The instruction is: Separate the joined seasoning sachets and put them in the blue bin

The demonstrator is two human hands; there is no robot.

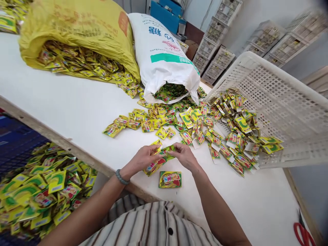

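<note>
My left hand (145,158) is closed around a small yellow-and-green candy box (153,166), tilted above the table's front part. My right hand (185,156) meets it from the other side, its thumb and fingers pinched on a green candy packet (169,150) at the box's end. How far the packet sits inside the box is hidden by my fingers. Just below my hands lies another candy box (169,179), flat on the white table (205,201). Beyond my hands, loose yellow packets (147,125) and green packets (180,125) are spread out.
A yellow sack (84,24) and a white sack (164,51) spill packets at the back. On the right, a tipped white crate (287,102) pours out boxes (239,136). Filled boxes (41,191) lie in a blue crate (15,136) below left. Red scissors (303,234) lie at right.
</note>
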